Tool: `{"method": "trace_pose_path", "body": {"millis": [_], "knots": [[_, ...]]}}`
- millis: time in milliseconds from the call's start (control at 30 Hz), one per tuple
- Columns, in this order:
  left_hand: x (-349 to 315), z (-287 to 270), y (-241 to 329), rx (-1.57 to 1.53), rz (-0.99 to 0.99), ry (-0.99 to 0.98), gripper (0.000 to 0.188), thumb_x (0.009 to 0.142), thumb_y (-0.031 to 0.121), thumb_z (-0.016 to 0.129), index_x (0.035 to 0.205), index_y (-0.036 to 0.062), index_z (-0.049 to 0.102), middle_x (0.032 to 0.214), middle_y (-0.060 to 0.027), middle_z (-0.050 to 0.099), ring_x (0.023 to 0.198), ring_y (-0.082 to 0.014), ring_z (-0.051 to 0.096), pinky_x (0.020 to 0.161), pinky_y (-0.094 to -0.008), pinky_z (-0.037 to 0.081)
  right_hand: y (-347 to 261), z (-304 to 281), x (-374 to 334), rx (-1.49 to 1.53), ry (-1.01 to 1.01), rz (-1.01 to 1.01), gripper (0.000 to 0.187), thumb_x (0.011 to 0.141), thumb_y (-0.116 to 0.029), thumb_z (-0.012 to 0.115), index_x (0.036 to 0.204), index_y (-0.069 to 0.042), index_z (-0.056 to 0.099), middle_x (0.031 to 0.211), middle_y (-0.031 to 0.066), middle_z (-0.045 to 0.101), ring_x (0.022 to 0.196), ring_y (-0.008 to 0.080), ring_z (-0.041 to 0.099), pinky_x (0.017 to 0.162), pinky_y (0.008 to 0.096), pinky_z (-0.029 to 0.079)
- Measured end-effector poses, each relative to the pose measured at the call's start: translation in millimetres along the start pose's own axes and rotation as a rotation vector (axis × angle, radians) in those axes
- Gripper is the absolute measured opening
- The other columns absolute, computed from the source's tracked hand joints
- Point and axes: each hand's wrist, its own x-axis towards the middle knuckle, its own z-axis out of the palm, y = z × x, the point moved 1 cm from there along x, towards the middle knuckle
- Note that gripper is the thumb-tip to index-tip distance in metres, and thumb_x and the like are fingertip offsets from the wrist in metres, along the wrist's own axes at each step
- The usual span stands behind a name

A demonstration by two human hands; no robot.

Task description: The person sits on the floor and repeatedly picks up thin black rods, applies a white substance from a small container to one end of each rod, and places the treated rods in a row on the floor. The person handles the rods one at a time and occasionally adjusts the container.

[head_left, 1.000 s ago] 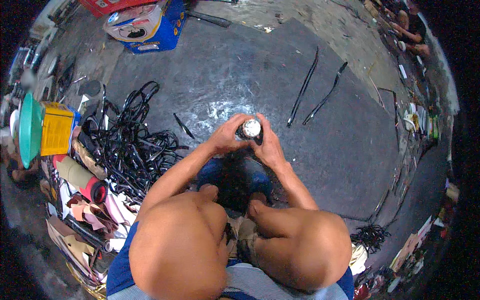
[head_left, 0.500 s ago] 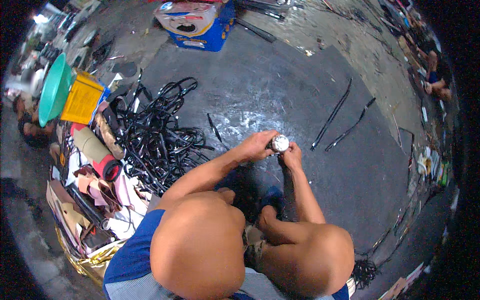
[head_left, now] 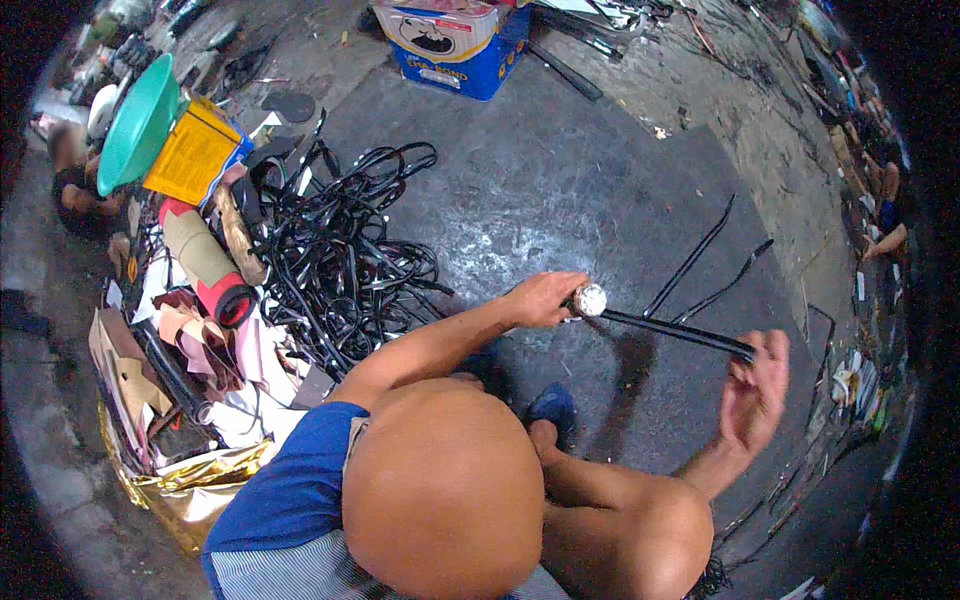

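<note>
My left hand [head_left: 546, 299] is closed around a small round thing with a silvery-white top [head_left: 590, 299]; its lower part is hidden. A doubled black strip [head_left: 680, 331] stretches from beside that thing to the right. At its far end my right hand [head_left: 756, 392] pinches the strip between thumb and fingers. Two more black strips [head_left: 690, 257] lie on the dark mat beyond it. To the left of my left hand spreads a big tangle of glossy black strips [head_left: 345, 245].
A blue and white box [head_left: 470, 80] stands at the far edge of the mat [head_left: 480, 150]. On the left are a green basin [head_left: 138, 130], a yellow tin [head_left: 192, 155], a red and tan roll [head_left: 205, 255] and scraps. Other people sit at the far left and right.
My right hand has moved from beside the round thing out to the right, drawing the doubled black strip taut. The left hand keeps its grip. The whole view has shifted slightly.
</note>
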Motion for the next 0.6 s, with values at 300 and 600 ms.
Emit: {"method": "trace_pose_path", "body": {"millis": [300, 600], "knots": [[-2.4, -0.4, 1.9, -0.02, -0.04, -0.031, 0.054, 0.077, 0.011, 0.075, 0.127, 0.0066, 0.053, 0.119, -0.0179, 0.062, 0.115, -0.0396, 0.06, 0.096, -0.0468, 0.05, -115.3, -4.0, 33.3, -0.011, 0.016, -0.294, 0.054, 0.104, -0.014, 0.049, 0.15, 0.007, 0.029, 0.143, 0.0232, 0.047, 0.13, 0.029, 0.048, 0.11, 0.0372, 0.039], [-63.2, -61.5, -18.3, 0.334, -0.29, 0.434, 0.054, 0.072, 0.029, 0.075, 0.118, 0.0049, 0.059, 0.12, -0.0179, 0.059, 0.113, -0.0392, 0.057, 0.095, -0.0469, 0.049, -156.9, -41.6, 240.9, -0.413, 0.155, -0.466, 0.034, 0.098, -0.014, 0.064, 0.13, -0.001, 0.061, 0.122, 0.005, 0.065, 0.111, 0.0154, 0.061, 0.096, 0.0284, 0.048]]}}
